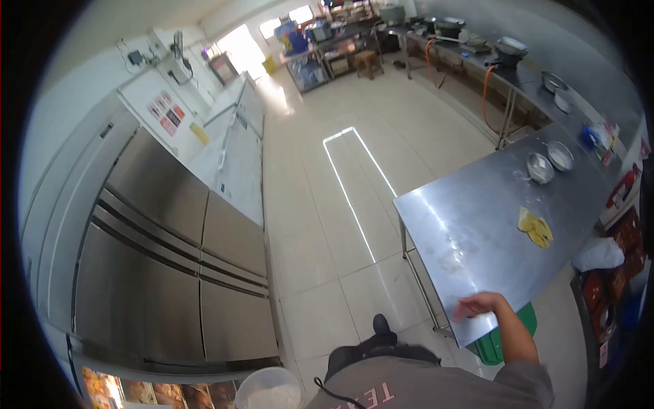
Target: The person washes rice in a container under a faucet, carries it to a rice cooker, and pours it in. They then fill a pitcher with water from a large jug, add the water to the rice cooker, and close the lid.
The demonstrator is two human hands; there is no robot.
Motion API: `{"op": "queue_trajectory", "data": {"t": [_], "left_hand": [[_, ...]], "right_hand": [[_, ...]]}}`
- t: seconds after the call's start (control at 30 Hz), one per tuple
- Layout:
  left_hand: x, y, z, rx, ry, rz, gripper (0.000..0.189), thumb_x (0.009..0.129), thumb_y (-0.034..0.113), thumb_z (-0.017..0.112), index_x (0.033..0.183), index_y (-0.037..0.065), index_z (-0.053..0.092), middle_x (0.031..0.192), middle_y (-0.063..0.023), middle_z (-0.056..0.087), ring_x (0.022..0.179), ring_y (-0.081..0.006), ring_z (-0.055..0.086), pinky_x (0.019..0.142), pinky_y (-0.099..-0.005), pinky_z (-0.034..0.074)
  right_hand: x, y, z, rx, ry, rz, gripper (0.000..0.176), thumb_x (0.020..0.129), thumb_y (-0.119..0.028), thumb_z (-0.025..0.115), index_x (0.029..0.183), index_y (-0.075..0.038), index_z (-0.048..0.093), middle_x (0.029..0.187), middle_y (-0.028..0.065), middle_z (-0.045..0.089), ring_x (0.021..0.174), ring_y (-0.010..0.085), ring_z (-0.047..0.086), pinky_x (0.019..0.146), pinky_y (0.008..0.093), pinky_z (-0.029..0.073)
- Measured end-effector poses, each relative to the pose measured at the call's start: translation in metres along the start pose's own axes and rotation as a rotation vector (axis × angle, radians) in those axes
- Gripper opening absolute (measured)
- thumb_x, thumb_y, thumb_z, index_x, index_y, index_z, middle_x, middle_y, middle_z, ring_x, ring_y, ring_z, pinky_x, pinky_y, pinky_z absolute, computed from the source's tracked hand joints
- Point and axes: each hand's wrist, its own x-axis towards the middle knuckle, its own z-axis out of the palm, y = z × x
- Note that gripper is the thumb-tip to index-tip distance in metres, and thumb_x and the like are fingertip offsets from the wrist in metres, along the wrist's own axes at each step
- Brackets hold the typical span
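The step in hand seems to be a pause or a passage beside the stainless-steel table (470, 211), with the person's body at its near end. The right hand (480, 307) is over the near corner of this table, its fingers loosely bent and a little apart, with nothing visible gripped between them. Blur hides whether the fingertips touch the steel, and the pale patch just under the palm could be glare or an object. The left hand is out of view, so I cannot tell how it stands or whether it supports the translucent plastic tub (248, 402), which is beside the person's body, apart from the table, and holds something white.

As a judgement, setting anything down here would call for the right hand to stay clear of the table's near corner. Farther along the table lie a crumpled yellow cloth (537, 230) and, beyond it, two bowls (540, 170) side by side. A green bin (507, 337) is partly hidden under the table's near end; a steel refrigerator (139, 279) stands across the floor from the table.
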Motion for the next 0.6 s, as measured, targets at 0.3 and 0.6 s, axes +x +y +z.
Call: {"op": "queue_trajectory", "data": {"t": [0.3,0.6], "left_hand": [[0.192,0.089,0.222,0.332,-0.288,-0.014,0.017,0.073,0.013,0.065,0.081,-0.001,0.059,0.07,-0.0072,0.056,0.065,-0.0195,0.055,0.059,-0.0384,0.046],[0.238,0.343,0.499,-0.054,-0.135,0.106,0.019,0.076,0.012,0.065,0.088,-0.002,0.065,0.081,-0.0131,0.063,0.076,-0.0244,0.064,0.067,-0.0416,0.052]], "right_hand": [[-0.045,0.044,-0.022,1.132,0.278,0.009,0.066,0.1,-0.057,0.048,0.098,0.005,0.072,0.109,0.0309,0.068,0.051,0.0139,0.043,0.041,0.0232,0.035],[0.059,-0.411,-0.297,0.024,0.642,-0.12,0.066,0.099,-0.059,0.048,0.093,0.001,0.075,0.08,0.0135,0.073,0.048,0.0138,0.049,0.046,0.0288,0.035]]}}
